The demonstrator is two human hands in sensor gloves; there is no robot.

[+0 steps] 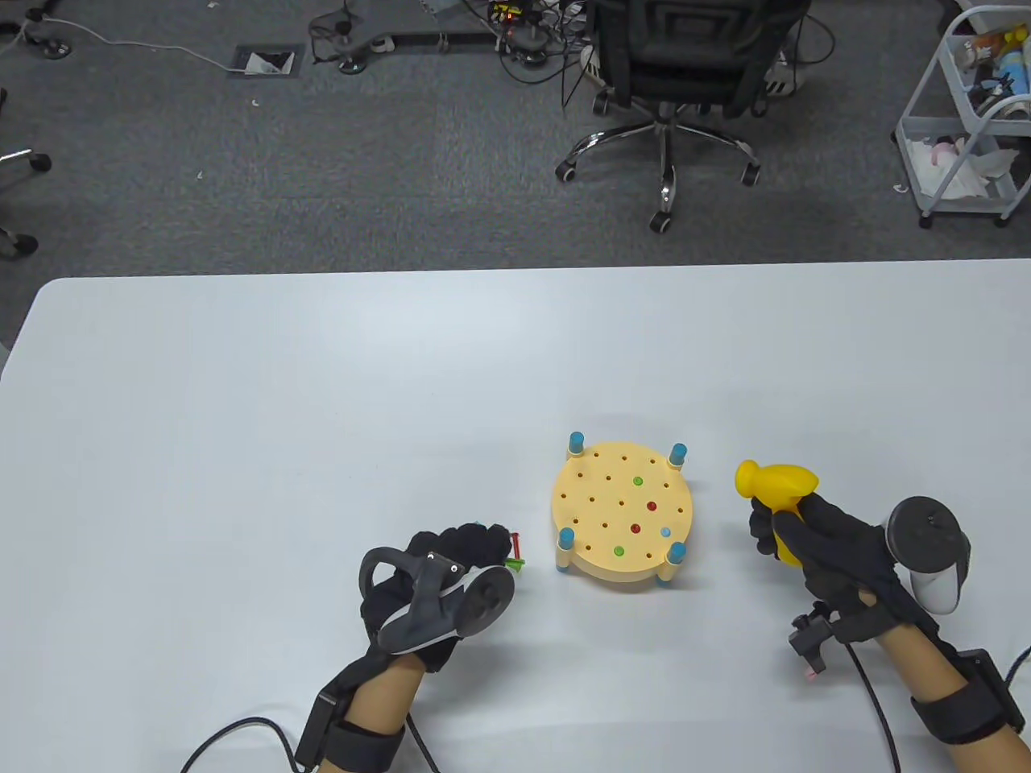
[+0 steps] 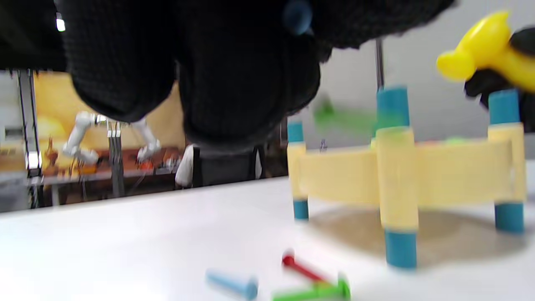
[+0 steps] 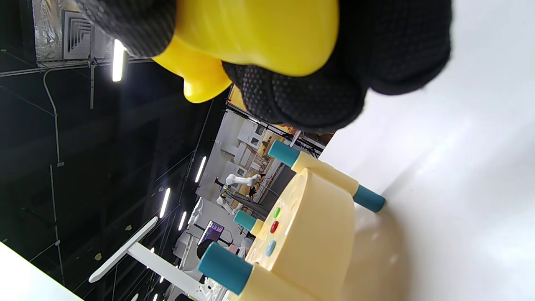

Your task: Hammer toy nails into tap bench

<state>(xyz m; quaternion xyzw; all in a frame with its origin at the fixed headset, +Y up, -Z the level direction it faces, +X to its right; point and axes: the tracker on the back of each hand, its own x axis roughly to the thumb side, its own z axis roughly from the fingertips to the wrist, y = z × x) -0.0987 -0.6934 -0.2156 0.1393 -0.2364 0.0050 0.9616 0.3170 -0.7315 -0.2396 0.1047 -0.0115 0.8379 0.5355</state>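
Note:
The round yellow tap bench point(image 1: 596, 503) stands on blue legs in the middle of the table, with green, red and light-blue nails sunk in its top. My right hand point(image 1: 793, 535) grips the yellow toy hammer point(image 1: 777, 485) by its handle, to the right of the bench and apart from it; the right wrist view shows the fist around the hammer point(image 3: 259, 33) above the bench point(image 3: 317, 234). My left hand point(image 1: 475, 551) is curled just left of the bench. In the left wrist view a blurred green nail point(image 2: 340, 119) sticks out from the fingers point(image 2: 234, 83) above the table.
Loose nails lie on the table under my left hand: a red one point(image 2: 301, 268), a light-blue one point(image 2: 234, 284) and a green one point(image 2: 313, 292). A red and a green nail show beside the fingers in the table view point(image 1: 515, 555). An office chair point(image 1: 668, 72) stands beyond the table's far edge.

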